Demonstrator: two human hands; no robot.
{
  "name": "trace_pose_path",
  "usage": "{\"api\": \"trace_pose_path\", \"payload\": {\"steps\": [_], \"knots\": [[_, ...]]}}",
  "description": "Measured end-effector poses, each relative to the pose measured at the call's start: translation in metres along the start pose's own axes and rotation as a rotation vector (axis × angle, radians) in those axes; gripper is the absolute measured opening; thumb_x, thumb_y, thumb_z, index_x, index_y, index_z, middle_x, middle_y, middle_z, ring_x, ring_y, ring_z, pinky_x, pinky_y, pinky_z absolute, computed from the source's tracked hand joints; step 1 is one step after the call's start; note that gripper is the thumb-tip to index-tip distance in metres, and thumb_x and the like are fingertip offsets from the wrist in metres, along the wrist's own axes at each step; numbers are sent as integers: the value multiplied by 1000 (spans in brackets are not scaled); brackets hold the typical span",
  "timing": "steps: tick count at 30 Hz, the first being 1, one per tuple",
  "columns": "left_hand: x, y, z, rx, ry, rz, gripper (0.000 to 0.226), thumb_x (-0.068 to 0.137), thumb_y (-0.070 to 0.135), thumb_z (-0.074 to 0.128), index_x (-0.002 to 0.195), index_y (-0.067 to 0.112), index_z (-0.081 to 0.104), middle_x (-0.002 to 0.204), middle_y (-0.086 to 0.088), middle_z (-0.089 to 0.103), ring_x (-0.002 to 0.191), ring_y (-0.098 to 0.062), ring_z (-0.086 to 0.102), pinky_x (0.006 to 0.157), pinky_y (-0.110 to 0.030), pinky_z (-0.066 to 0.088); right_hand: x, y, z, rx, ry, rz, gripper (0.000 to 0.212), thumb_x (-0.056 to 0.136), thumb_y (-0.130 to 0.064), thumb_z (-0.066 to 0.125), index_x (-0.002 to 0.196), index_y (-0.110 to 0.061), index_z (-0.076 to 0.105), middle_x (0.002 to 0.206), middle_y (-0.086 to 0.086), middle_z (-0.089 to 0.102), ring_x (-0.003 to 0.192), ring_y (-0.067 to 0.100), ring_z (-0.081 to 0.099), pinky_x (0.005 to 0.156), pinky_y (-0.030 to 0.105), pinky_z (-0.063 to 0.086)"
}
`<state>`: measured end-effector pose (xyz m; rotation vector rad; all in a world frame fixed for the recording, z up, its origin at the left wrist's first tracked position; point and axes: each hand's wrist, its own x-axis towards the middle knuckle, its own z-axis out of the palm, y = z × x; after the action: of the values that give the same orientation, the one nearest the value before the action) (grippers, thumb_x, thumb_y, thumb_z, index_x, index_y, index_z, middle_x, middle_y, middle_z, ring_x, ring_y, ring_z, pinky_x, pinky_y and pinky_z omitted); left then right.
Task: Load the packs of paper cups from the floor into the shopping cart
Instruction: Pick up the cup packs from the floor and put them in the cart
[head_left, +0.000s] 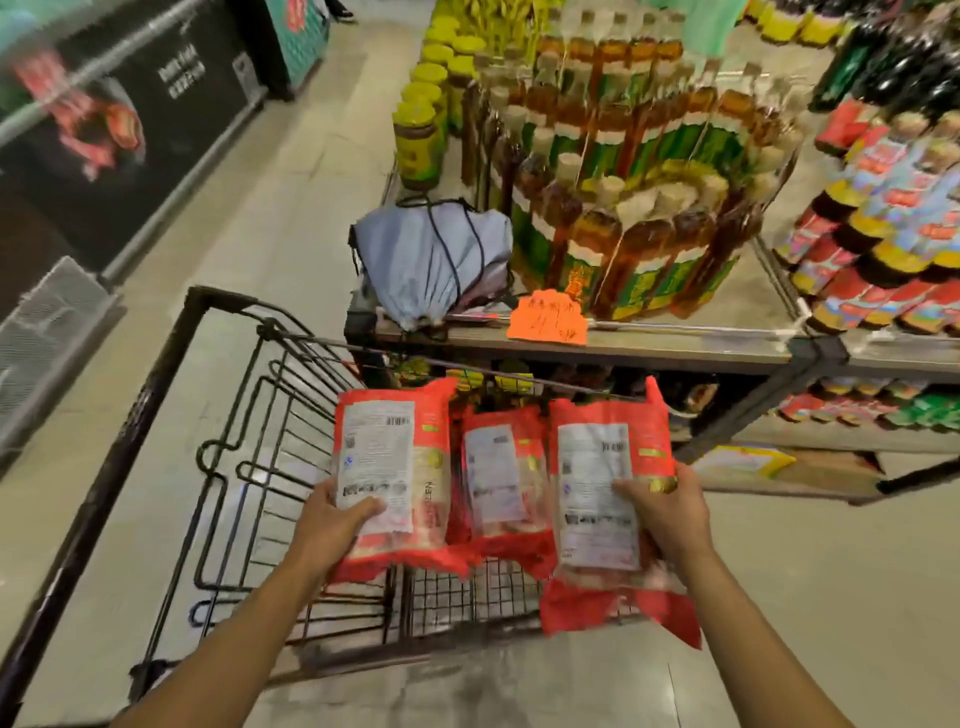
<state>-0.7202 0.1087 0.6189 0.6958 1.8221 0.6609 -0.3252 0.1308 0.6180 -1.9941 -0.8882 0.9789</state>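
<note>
A black wire shopping cart (244, 467) stands in front of me, its handle running along the left. My left hand (332, 519) grips a red pack of paper cups (395, 467) with a white label, held over the cart basket. In my right hand (665, 514) is a second red pack (608, 499), above the cart's right side. Between the two, a third red pack (498, 478) lies lower down inside the basket.
A metal shelf unit (675, 348) stands just beyond the cart, stacked with bottles (649, 208), an orange price tag (548, 325) and a grey drawstring bag (436, 260). A dark freezer cabinet (104, 135) lines the left side of the tiled aisle.
</note>
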Motion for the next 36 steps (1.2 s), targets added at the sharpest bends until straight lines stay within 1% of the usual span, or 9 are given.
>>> {"api": "trace_pose_path", "payload": {"steps": [4, 7, 12, 17, 22, 24, 28, 31, 36], "knots": [[63, -2, 34, 51, 128, -115, 52, 75, 14, 88, 117, 7, 59, 107, -16, 74, 86, -33, 75, 80, -47, 62, 101, 68, 36, -64, -93, 148, 59, 50, -40, 91, 100, -26, 64, 88, 5, 76, 77, 29, 74, 73, 55, 61], [103, -8, 49, 59, 146, -151, 36, 77, 9, 86, 107, 5, 67, 102, -18, 76, 88, -35, 75, 81, -46, 62, 120, 70, 53, -128, -111, 163, 39, 61, -23, 89, 92, -26, 65, 84, 5, 76, 70, 24, 72, 65, 42, 60], [180, -67, 44, 158, 103, -213, 64, 64, 49, 82, 118, 20, 64, 103, -6, 79, 82, -26, 78, 72, -51, 65, 160, 90, 60, -237, -129, 180, 47, 65, -21, 87, 106, -25, 63, 90, 3, 75, 78, 25, 73, 69, 44, 60], [154, -14, 54, 255, 41, -173, 27, 91, -1, 66, 114, 13, 61, 102, -12, 72, 80, -22, 71, 50, -25, 58, 174, 85, 61, -359, -153, 242, 47, 75, -25, 85, 115, -13, 63, 89, 4, 69, 66, 8, 60, 56, 21, 41], [149, 7, 49, 384, 39, -72, 40, 90, -4, 63, 123, 16, 53, 96, 4, 67, 79, -14, 66, 50, -16, 50, 195, 89, 64, -534, -235, 292, 75, 70, -64, 73, 121, -12, 56, 94, 6, 72, 79, 25, 68, 74, 38, 56], [151, 8, 42, 468, 32, -28, 46, 86, 8, 66, 129, 18, 55, 109, 1, 69, 95, -22, 68, 67, -27, 56, 192, 85, 65, -628, -239, 306, 76, 73, -64, 69, 125, -14, 48, 104, 14, 71, 91, 34, 69, 83, 47, 57], [173, -15, 22, 623, -40, 108, 67, 82, 52, 66, 140, 23, 49, 134, -3, 63, 121, -28, 63, 99, -51, 54, 146, 37, 69, -788, -145, 114, 84, 86, -68, 53, 143, -9, 35, 128, 25, 56, 113, 43, 56, 90, 45, 49], [129, 40, 24, 841, -99, 284, 77, 91, 42, 66, 154, 10, 36, 154, -14, 47, 138, -33, 48, 114, -48, 41, 92, -3, 77, -912, -196, -61, 86, 94, -65, 40, 155, -7, 24, 152, 24, 39, 136, 40, 41, 112, 46, 34], [43, 120, 20, 1094, -132, 818, 75, 93, 50, 51, 156, 10, 38, 156, -15, 45, 143, -34, 43, 117, -46, 37, -32, -88, 72, -896, -36, -398, 68, 89, -51, 51, 144, -12, 48, 141, 19, 54, 127, 39, 51, 104, 46, 41]]}}
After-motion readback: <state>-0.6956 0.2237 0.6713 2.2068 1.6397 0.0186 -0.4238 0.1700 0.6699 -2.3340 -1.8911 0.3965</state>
